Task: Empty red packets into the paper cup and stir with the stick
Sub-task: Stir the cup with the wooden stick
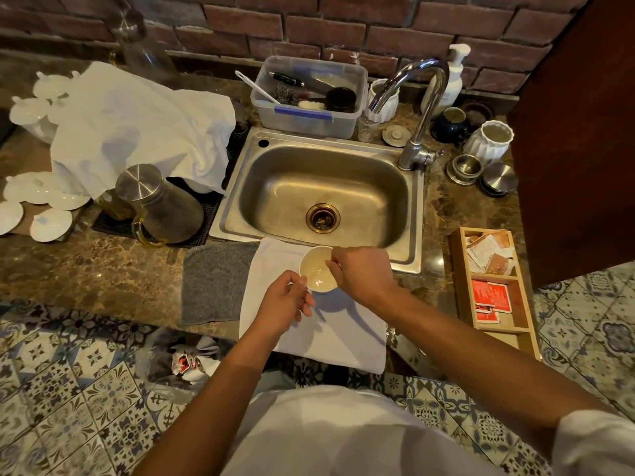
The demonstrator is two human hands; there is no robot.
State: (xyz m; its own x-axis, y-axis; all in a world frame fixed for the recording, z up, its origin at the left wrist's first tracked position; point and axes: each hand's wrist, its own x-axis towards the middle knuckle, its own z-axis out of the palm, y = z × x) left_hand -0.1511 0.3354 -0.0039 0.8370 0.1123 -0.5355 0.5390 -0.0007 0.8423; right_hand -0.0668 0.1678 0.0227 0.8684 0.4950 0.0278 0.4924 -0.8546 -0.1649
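Note:
A white paper cup (318, 269) stands on a white cloth (330, 331) at the counter's front edge, just before the sink. There is pale liquid in it. My left hand (287, 302) holds the cup's left side, thumb at the rim. My right hand (360, 269) hovers over the right rim with its fingertips pinched on a thin pale stick (329, 267) that dips into the cup; the stick is hard to make out. Red packets (490, 297) lie in the middle compartment of a wooden box (458, 269) to the right.
The steel sink (326, 197) and tap (417, 97) are behind the cup. A grey cloth (213, 280) lies to its left, near a metal-lidded jug (161, 204). Torn packets (185, 364) sit in a bag on the floor. White dishes and a large cloth are at far left.

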